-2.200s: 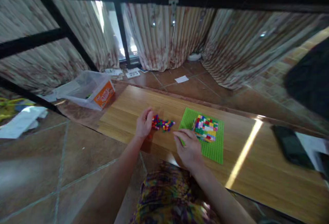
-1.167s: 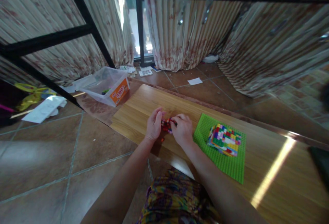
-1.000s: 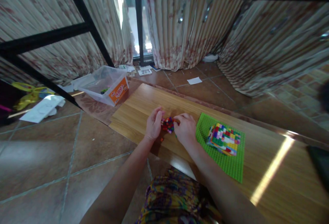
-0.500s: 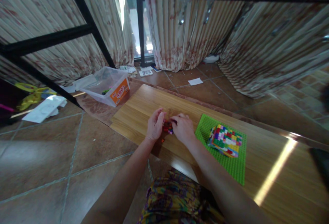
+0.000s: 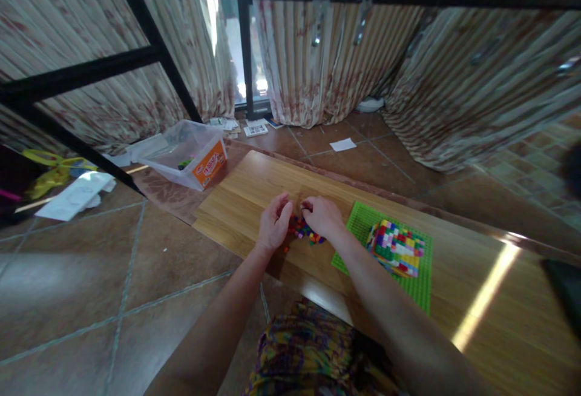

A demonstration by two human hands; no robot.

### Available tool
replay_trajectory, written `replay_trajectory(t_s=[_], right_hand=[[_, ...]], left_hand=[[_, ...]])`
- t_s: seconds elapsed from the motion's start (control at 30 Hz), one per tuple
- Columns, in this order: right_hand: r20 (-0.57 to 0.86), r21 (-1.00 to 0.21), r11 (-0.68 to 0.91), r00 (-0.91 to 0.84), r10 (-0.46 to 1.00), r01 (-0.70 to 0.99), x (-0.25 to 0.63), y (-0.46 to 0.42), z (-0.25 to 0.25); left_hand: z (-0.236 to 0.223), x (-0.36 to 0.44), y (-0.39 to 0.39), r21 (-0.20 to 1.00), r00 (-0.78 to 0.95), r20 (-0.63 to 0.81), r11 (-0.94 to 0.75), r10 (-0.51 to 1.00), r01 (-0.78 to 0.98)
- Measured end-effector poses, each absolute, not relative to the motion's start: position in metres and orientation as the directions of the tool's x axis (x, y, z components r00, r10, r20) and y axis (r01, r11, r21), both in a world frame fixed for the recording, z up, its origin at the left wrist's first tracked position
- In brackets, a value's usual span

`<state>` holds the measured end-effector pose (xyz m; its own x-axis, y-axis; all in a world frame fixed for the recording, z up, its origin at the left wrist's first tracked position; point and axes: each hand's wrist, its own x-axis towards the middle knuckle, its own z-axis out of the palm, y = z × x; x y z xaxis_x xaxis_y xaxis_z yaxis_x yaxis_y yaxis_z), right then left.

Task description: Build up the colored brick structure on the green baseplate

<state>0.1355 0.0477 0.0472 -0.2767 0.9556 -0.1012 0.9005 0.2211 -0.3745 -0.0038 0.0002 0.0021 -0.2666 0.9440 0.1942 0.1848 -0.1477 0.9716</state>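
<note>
Small loose toy bricks point(image 5: 300, 230) in red, orange, blue and other colours lie in a little heap on the wooden table. At the left side of the heap is my left hand point(image 5: 274, 224), its fingers curled and its thumb close to them; whatever it may hold is hidden. My right hand point(image 5: 323, 217) hovers over the heap's right side with thumb and fingertips pinched together, and anything between them is too small to name. A green baseplate point(image 5: 422, 292) lies to the right, bearing a multicoloured block of stacked bricks point(image 5: 397, 244). My right forearm passes over the plate's near left part.
On the floor beyond the table's left end stands a clear plastic bin point(image 5: 181, 151) with an orange label and a few green pieces inside. A paper sheet point(image 5: 343, 145) lies behind the table point(image 5: 254, 178). A dark object point(image 5: 563, 287) sits at the right edge.
My right hand has risen slightly and shifted right, uncovering more of the loose bricks. My left hand stays in nearly the same place. The view has shifted slightly.
</note>
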Motion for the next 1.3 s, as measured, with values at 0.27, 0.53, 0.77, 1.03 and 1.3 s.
replay_trajectory(t_s=[0.27, 0.53, 0.77, 1.03, 1.3], right_hand=[[-0.097, -0.495, 0.157, -0.233, 0.968, 0.855, 0.137, 0.061, 0.042], [-0.028, -0.459, 0.252, -0.298, 0.954, 0.852, 0.144, 0.056, 0.038], [-0.087, -0.475, 0.244, -0.321, 0.943, 0.845, 0.144, 0.058, 0.046], [-0.093, -0.482, 0.17, -0.243, 0.966, 0.859, 0.14, 0.058, 0.044], [-0.032, -0.672, 0.141, -0.218, 0.975, 0.727, 0.144, 0.048, 0.04]], left_hand=[[0.0, -0.004, 0.0, 0.964, -0.239, 0.21, -0.159, 0.948, 0.215], [0.002, -0.004, -0.001, 0.954, -0.232, 0.229, -0.17, 0.945, 0.248], [0.007, -0.003, -0.001, 0.947, -0.233, 0.229, -0.161, 0.945, 0.278], [0.005, -0.003, -0.001, 0.951, -0.239, 0.22, -0.154, 0.946, 0.266], [0.004, -0.003, 0.0, 0.949, -0.237, 0.227, -0.159, 0.945, 0.274]])
